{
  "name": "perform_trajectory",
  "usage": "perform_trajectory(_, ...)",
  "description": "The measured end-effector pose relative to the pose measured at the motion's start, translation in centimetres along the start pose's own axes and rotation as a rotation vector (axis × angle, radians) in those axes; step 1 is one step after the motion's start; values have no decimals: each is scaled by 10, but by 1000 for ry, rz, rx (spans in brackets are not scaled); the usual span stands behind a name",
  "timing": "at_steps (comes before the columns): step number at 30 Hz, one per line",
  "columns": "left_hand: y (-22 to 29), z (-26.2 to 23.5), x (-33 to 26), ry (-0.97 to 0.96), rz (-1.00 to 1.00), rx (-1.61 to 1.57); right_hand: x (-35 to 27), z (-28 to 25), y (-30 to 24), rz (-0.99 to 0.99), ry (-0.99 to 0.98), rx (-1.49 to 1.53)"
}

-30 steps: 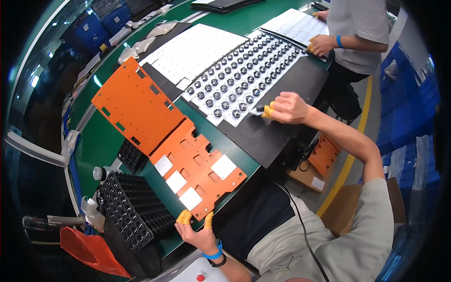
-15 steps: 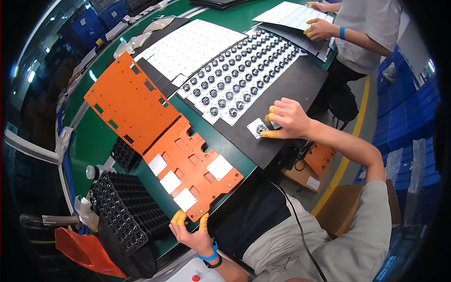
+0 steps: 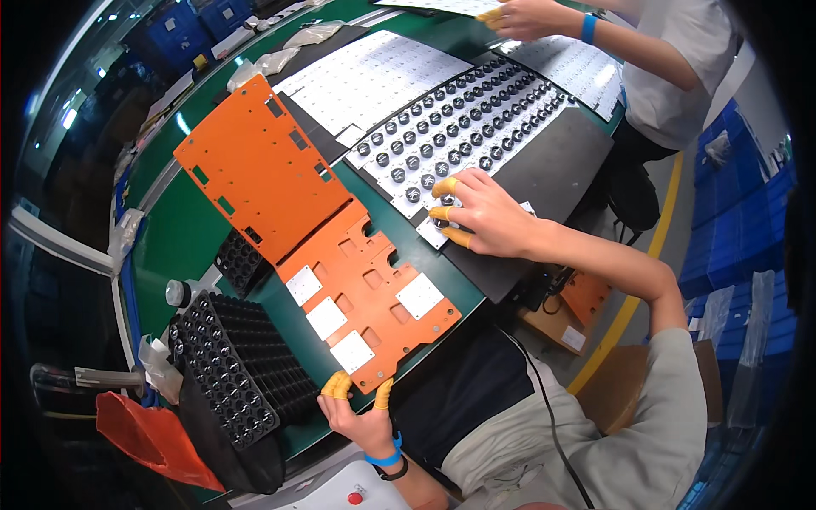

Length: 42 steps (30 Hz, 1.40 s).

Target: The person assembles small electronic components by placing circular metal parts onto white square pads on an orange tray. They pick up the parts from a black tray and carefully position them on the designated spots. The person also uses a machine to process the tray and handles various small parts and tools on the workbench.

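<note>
My right hand (image 3: 493, 217), with yellow finger cots, is closed over a small white board with a black round part (image 3: 432, 234). The fingers partly hide it, at the near end of a white panel (image 3: 399, 202) bearing rows of black round parts. My left hand (image 3: 361, 422), also in yellow cots, has its thumb and fingers apart around the near corner of an orange fixture plate (image 3: 393, 336). Several white square boards (image 3: 325, 319) lie on that plate. Its upright-looking orange lid (image 3: 255, 170) adjoins the far side.
Stacked black trays (image 3: 225, 374) stand at the left beside an orange-red bag (image 3: 153, 438). A black mat (image 3: 561, 161) lies under the panels. Another white panel (image 3: 374, 81) is farther back. At the far right, another person's hand (image 3: 518, 19) holds a white sheet.
My right hand has moved left toward the panel with the small board. My left hand stays by the plate corner. The other person's hands have shifted left with a white sheet.
</note>
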State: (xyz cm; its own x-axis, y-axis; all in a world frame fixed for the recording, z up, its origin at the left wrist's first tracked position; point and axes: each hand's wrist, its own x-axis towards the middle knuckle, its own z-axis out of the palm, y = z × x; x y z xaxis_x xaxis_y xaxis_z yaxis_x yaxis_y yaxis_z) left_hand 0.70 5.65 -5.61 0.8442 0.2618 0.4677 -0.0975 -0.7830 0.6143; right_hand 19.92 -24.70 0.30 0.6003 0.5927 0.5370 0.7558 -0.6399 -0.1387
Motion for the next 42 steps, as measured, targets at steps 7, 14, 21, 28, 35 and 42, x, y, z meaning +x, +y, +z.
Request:
perform_trajectory(7, -1, 0, 0, 8, -2, 0, 2, 20, 10, 68, -82, -20)
perform_trajectory(14, -3, 1, -1, 9, 7, 1, 3, 24, 10, 71, -58, -37)
perform_trajectory(21, -3, 0, -1, 3, 18, 8, 3, 20, 9, 105, -79, -24)
perform_trajectory(28, -3, 1, 0, 16, 31, 7, 7, 18, 10, 81, -83, -57)
perform_trajectory(35, 0, 1, 0, 15, 3, 15, 5, 13, 9, 98, -18, -66)
perform_trajectory(42, -1, 1, 0, 2, 16, 15, -32, -48, 14, 423, 287, -128)
